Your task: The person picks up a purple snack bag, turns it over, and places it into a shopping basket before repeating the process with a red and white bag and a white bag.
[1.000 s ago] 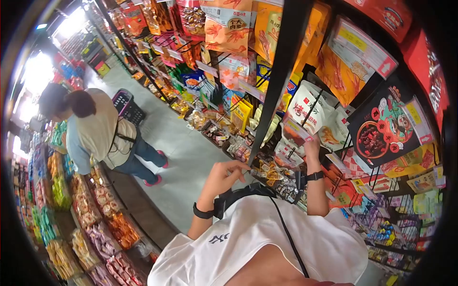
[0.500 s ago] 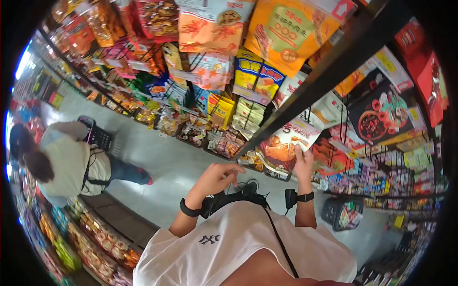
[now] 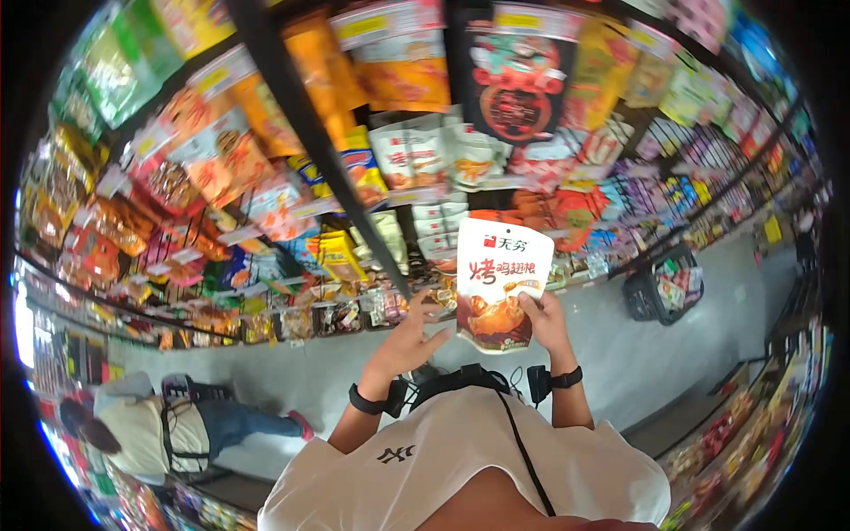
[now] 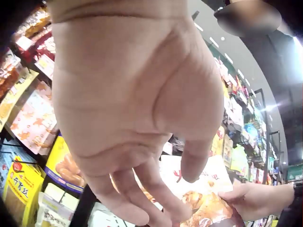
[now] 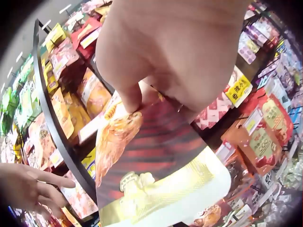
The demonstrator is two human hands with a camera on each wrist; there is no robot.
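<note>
My right hand [image 3: 549, 324] holds a white and brown snack pouch [image 3: 498, 252] by its lower right side, with the thumb on the printed front. The pouch is upright and shows roasted chicken and Chinese lettering. In the right wrist view the thumb presses on the chicken picture of the pouch [image 5: 156, 156], while the other fingers are hidden behind it. My left hand [image 3: 404, 343] is beside the pouch's left edge, fingers loosely bent and holding nothing. Seen from the left wrist, the fingers of my left hand [image 4: 132, 94] overlap the pouch.
Hanging snack bags fill the rack ahead, including similar white pouches [image 3: 409, 155]. A black post [image 3: 301, 115] slants across it. A filled shopping basket [image 3: 651, 296] stands on the floor [image 3: 602, 354] at right. Another person [image 3: 146, 434] is at lower left, by a second basket [image 3: 190, 389].
My right hand has brought the pouch away from the rack to in front of my body, its front turned up. The head view has swung right. My left hand stays free.
</note>
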